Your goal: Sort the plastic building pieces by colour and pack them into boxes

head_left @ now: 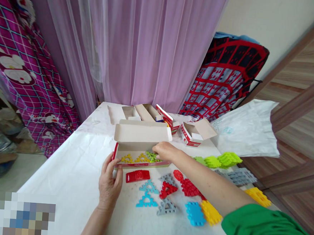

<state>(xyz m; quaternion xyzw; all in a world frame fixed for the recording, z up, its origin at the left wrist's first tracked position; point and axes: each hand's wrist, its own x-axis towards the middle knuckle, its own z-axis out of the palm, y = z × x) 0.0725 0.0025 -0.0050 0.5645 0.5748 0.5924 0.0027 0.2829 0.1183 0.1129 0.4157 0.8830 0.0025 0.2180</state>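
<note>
My left hand [111,177] grips the front left corner of an open cardboard box [142,134], its fingers bent over the edge. The box has a red outer side, and its lid stands raised at the back. My right hand [165,151] reaches into the box's right end, with its fingers closed at a green plastic building piece [151,156]; the fingertips are partly hidden. Left of it in the box lie yellow triangular building pieces [142,158]. Just before the box are a red plastic car-shaped piece [138,175] and light-blue triangular pieces [147,200].
Grey triangles [167,207], red triangles [167,190] and red pieces [189,187] lie below my right forearm. Nearby are blue [195,214], yellow [211,213] and lime-green stacks [228,160]. Behind stand other open boxes [190,134] and a white bag [247,131].
</note>
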